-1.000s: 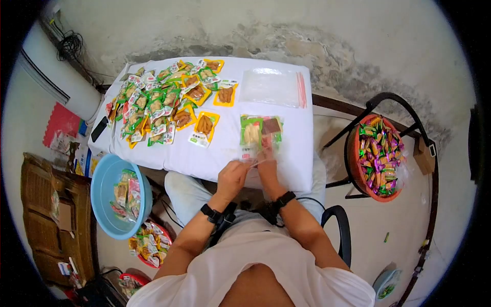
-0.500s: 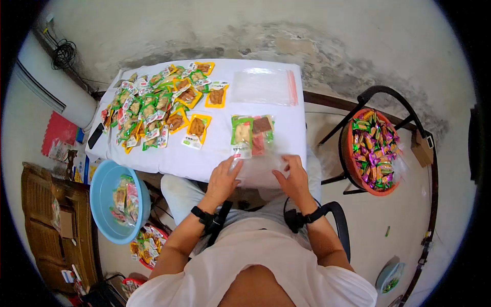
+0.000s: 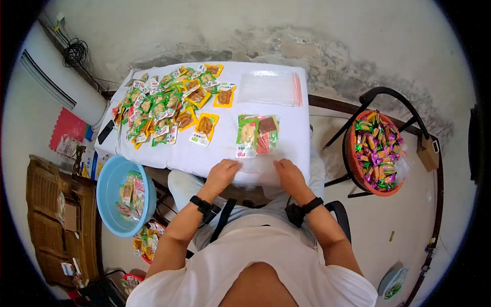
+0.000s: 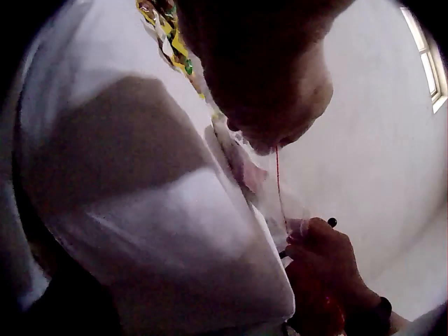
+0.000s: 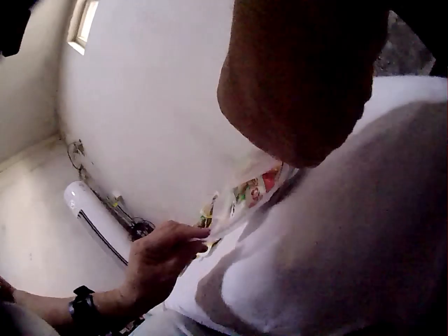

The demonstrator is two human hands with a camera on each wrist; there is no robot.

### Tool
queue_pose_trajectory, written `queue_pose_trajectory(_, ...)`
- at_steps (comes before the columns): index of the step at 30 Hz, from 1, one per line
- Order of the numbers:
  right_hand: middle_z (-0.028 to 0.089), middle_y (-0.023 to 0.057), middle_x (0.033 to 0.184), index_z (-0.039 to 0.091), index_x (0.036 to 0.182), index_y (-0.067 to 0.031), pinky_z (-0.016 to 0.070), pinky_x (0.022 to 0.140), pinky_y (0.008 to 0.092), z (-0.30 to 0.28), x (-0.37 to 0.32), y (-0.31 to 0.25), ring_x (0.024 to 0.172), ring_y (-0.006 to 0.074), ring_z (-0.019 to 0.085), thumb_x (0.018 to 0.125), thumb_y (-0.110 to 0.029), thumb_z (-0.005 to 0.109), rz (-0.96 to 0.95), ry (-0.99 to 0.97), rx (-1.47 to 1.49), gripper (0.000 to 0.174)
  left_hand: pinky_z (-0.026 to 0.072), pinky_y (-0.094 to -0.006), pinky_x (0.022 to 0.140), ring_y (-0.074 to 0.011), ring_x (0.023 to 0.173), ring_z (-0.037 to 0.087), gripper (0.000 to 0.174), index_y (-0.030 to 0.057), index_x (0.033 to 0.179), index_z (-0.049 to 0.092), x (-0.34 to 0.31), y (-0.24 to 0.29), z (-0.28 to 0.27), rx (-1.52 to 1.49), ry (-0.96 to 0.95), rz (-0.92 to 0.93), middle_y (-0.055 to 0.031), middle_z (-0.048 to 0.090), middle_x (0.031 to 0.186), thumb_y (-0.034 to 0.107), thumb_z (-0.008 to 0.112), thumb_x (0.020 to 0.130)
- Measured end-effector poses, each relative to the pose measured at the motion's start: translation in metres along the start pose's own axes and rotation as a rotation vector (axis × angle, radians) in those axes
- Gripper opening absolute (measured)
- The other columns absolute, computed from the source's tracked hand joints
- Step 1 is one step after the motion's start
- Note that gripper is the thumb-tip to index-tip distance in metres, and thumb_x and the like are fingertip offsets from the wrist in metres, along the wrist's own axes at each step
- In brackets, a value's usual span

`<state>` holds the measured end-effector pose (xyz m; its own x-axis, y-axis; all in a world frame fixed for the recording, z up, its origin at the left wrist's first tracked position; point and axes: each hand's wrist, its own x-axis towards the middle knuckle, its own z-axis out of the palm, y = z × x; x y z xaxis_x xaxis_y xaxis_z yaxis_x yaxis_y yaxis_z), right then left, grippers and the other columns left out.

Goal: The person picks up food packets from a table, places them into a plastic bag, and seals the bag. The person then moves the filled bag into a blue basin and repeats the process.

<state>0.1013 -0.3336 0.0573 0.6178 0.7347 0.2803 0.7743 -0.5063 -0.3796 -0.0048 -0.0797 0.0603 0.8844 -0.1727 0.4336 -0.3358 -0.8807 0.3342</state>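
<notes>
A clear zip bag (image 3: 258,163) lies near the front edge of the white-covered table, holding several snack packets (image 3: 247,134), green, red and brown ones among them. My left hand (image 3: 222,173) pinches one end of the bag's near opening. At the other end, my right hand (image 3: 291,176) pinches the same edge. In the left wrist view a red zip line (image 4: 278,182) runs taut between the two hands. The right wrist view has the left hand (image 5: 164,255) with thumb and forefinger on the clear plastic; my right fingertips are hidden there.
Loose snack packets (image 3: 158,105) are heaped on the table's left half. Flat empty zip bags (image 3: 268,88) lie at the back right, a phone (image 3: 105,132) at the left edge. A blue basin (image 3: 110,199) stands left; an orange basket (image 3: 350,148) of wrapped sweets sits on a chair at right.
Earlier the hands were close together at the bag. They moved apart to its two near corners, and now pinch the opening's edge from both ends. The packets stay in the bag.
</notes>
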Motion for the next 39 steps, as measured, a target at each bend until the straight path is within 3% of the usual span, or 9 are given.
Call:
queue_pose_trajectory(5, 0.055, 0.0149, 0.084, 0.061, 0.101, -0.0043, 0.0474, 0.067, 0.0401, -0.035, 0.031, 0.006, 0.081, 0.0326, 0.057, 0.082, -0.006, 0.055, -0.001, 0.073, 0.03, 0.02, 0.0491, -0.0378, 0.067, -0.0291, 0.078, 0.059, 0.02, 0.0071, 0.098, 0.065, 0.033, -0.002, -0.028, -0.104, 0.2, -0.081, -0.0115, 0.061, 0.079, 0.003, 0.059, 0.079)
queue_pose_trajectory(10, 0.056, 0.0152, 0.077, 0.064, 0.082, -0.0027, 0.0467, 0.064, 0.0405, -0.109, 0.118, 0.006, 0.074, 0.0342, 0.058, 0.084, -0.014, 0.058, -0.002, 0.289, 0.212, 0.013, 0.0477, -0.0378, 0.063, -0.0292, 0.072, 0.059, 0.017, 0.0065, 0.095, 0.067, 0.109, -0.014, -0.082, -0.044, 0.383, -0.048, -0.0124, 0.06, 0.077, 0.003, 0.059, 0.08)
queue_pose_trajectory(12, 0.058, 0.0148, 0.078, 0.066, 0.082, -0.0031, 0.0466, 0.065, 0.0399, -0.139, 0.137, -0.004, 0.074, 0.0338, 0.058, 0.084, -0.015, 0.059, -0.015, 0.296, 0.247, 0.014, 0.0478, -0.0354, 0.063, -0.0278, 0.071, 0.06, 0.014, 0.0063, 0.093, 0.068, 0.128, -0.008, -0.102, -0.142, 0.446, -0.192, -0.0118, 0.061, 0.076, 0.005, 0.06, 0.082)
queue_pose_trajectory(16, 0.06, 0.0142, 0.077, 0.067, 0.083, -0.0033, 0.0462, 0.065, 0.0386, -0.139, 0.138, -0.003, 0.074, 0.0326, 0.059, 0.085, -0.019, 0.061, -0.027, 0.235, 0.307, 0.017, 0.048, -0.0327, 0.063, -0.0257, 0.07, 0.061, 0.011, 0.0058, 0.092, 0.068, 0.128, -0.005, -0.107, -0.202, 0.459, -0.244, -0.0108, 0.063, 0.078, 0.007, 0.062, 0.082)
queue_pose_trajectory(20, 0.06, 0.0137, 0.077, 0.067, 0.084, -0.0031, 0.0456, 0.064, 0.0379, -0.118, 0.129, 0.014, 0.073, 0.0321, 0.059, 0.084, -0.019, 0.061, -0.108, 0.161, 0.281, 0.017, 0.0481, -0.0305, 0.064, -0.0237, 0.07, 0.061, 0.011, 0.0046, 0.09, 0.067, 0.107, -0.014, -0.088, -0.316, 0.257, -0.442, -0.0105, 0.065, 0.08, 0.009, 0.063, 0.082)
queue_pose_trajectory(26, 0.059, 0.0128, 0.077, 0.068, 0.084, -0.0036, 0.0453, 0.064, 0.036, -0.134, 0.121, -0.002, 0.071, 0.0305, 0.057, 0.084, -0.018, 0.061, -0.036, 0.095, 0.323, 0.016, 0.0476, -0.0303, 0.063, -0.0206, 0.069, 0.061, 0.011, 0.0028, 0.089, 0.066, 0.097, -0.011, -0.092, -0.393, 0.269, -0.434, -0.0101, 0.065, 0.079, 0.011, 0.062, 0.083)
queue_pose_trajectory(34, 0.058, 0.0074, 0.076, 0.067, 0.088, -0.0009, 0.0433, 0.064, 0.0286, -0.113, 0.114, 0.008, 0.068, 0.0177, 0.053, 0.085, -0.018, 0.064, 0.023, 0.111, 0.563, 0.018, 0.0471, -0.034, 0.074, -0.0258, 0.084, 0.06, 0.012, 0.0044, 0.089, 0.066, 0.103, -0.01, -0.096, -0.294, 0.255, -0.316, -0.0106, 0.065, 0.091, 0.012, 0.065, 0.08)
queue_pose_trajectory(36, 0.057, 0.0064, 0.076, 0.067, 0.087, 0.0001, 0.0427, 0.063, 0.0268, -0.11, 0.113, 0.008, 0.067, 0.0153, 0.052, 0.086, -0.018, 0.064, 0.044, 0.107, 0.591, 0.019, 0.0461, -0.0374, 0.078, -0.0275, 0.088, 0.06, 0.02, 0.0076, 0.093, 0.066, 0.114, 0.001, -0.094, -0.082, 0.362, -0.068, -0.0096, 0.064, 0.092, 0.017, 0.07, 0.076)
queue_pose_trajectory(39, 0.057, 0.0058, 0.075, 0.067, 0.087, 0.0002, 0.0423, 0.063, 0.026, -0.106, 0.115, 0.007, 0.067, 0.014, 0.052, 0.086, -0.018, 0.064, 0.038, 0.132, 0.64, 0.018, 0.0432, -0.0409, 0.084, -0.0273, 0.094, 0.058, 0.03, 0.0103, 0.099, 0.066, 0.134, 0.032, -0.103, 0.04, 0.289, -0.019, -0.009, 0.065, 0.096, 0.021, 0.072, 0.072)
